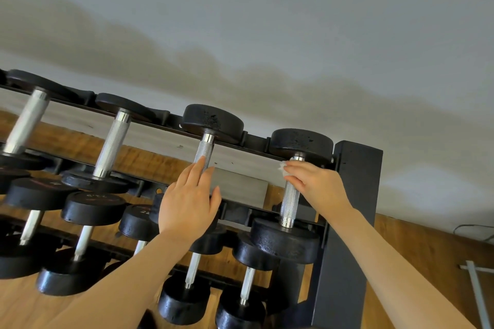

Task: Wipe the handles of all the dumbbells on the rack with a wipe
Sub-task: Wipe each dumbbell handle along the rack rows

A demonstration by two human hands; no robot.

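right hand (312,184) pinches small white crumpled wipe (284,168) on top of knurled chrome handle (290,200), rightmost top-row black dumbbell, black steel rack (350,208) | left hand (188,201) fingers together, flat on neighbour handle (204,151), likely bracing | 1st handle just started

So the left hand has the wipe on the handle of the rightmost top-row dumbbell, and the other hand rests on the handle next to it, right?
Not quite: the head view shows the right hand pressing the wipe to the top of the rightmost top-row dumbbell handle. The left hand holds no wipe; its fingers rest on the neighbouring handle.
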